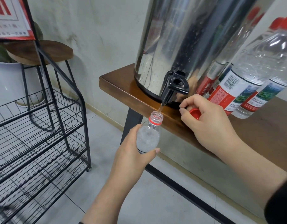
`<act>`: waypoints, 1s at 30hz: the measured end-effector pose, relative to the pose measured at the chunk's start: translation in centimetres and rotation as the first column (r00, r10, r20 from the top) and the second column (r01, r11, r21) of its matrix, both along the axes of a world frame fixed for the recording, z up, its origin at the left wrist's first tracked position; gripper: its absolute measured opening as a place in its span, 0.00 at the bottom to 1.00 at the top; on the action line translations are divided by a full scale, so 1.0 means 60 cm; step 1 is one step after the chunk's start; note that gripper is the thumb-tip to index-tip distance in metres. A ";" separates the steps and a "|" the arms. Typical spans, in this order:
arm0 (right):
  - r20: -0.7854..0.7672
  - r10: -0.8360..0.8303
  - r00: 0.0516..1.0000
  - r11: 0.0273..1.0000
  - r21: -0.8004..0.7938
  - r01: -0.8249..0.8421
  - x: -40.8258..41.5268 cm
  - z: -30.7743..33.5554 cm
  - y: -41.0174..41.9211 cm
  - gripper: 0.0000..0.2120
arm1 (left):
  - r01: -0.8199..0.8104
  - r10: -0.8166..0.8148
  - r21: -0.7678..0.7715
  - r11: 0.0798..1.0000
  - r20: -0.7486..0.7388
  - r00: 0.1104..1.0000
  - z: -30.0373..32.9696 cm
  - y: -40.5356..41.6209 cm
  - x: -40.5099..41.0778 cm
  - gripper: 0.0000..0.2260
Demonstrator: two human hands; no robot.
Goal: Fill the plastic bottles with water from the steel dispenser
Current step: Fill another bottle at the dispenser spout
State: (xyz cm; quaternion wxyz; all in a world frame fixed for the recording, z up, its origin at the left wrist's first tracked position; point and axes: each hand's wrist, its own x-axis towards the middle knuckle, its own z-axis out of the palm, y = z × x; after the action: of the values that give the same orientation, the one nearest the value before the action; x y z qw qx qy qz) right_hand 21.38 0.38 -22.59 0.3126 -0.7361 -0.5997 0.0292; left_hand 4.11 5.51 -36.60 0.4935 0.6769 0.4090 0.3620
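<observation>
Beside the dispenser [196,42] on the table [260,135], capped bottles [252,81] are stood; below its tap [173,88], one bottle [149,135], gripped by the left hand [133,152], is being filled; its cap [195,113] is pinched in the right hand [207,120].

1 head view: looks forward-down, close above tall shiny steel dispenser [180,46] tap, wooden table [260,135] edge below.

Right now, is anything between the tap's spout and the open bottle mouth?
Nothing visible. The bottle, held in the left hand, sits directly below the black tap, and the stream falls straight into its neck. The right hand holds the red cap aside.
</observation>
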 end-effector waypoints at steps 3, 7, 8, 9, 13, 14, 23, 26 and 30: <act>0.011 0.025 1.000 0.998 0.053 -0.026 -0.003 -0.001 -0.006 0.04 | -0.003 0.003 0.005 1.000 0.020 1.000 0.001 0.000 0.000 0.29; 0.005 0.046 0.999 0.992 0.114 -0.046 -0.009 0.006 -0.017 0.07 | 0.000 0.000 0.022 1.000 0.015 1.000 0.004 -0.003 0.001 0.29; 0.004 0.045 0.999 0.988 0.148 -0.045 -0.012 0.012 -0.020 0.07 | 0.002 -0.002 0.025 1.000 0.017 1.000 0.005 -0.003 0.001 0.29; 0.001 0.041 0.999 0.980 0.193 -0.041 -0.015 0.021 -0.023 0.07 | 0.003 -0.004 0.029 1.000 0.017 1.000 0.005 -0.003 0.001 0.30; -0.037 0.061 0.997 0.918 0.394 -0.042 -0.031 0.064 -0.042 0.08 | 0.018 -0.018 0.033 0.999 0.021 1.000 0.004 -0.005 0.000 0.29; -0.032 0.077 0.997 0.903 0.425 -0.056 -0.035 0.073 -0.048 0.08 | 0.020 -0.020 0.034 0.999 0.020 1.000 0.003 -0.005 0.000 0.30; 0.369 0.235 0.899 0.941 0.145 -0.305 -0.064 0.122 -0.043 0.22 | 0.003 -0.004 0.036 0.999 0.019 1.000 0.003 -0.003 -0.003 0.29; 0.435 0.236 0.869 0.949 0.091 -0.303 -0.063 0.122 -0.037 0.20 | 0.002 -0.003 0.037 0.999 0.018 1.000 0.004 -0.002 -0.003 0.30; 0.465 0.230 0.855 0.950 0.083 -0.301 -0.065 0.121 -0.032 0.19 | 0.004 -0.005 0.032 0.999 0.030 1.000 0.004 -0.001 -0.005 0.29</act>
State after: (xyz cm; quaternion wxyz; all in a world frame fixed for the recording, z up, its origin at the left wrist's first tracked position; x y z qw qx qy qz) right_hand 17.47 -1.54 -15.34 0.2138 -0.6067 -0.7519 -0.1448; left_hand 3.81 5.47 -36.34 0.4898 0.6800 0.3941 0.3775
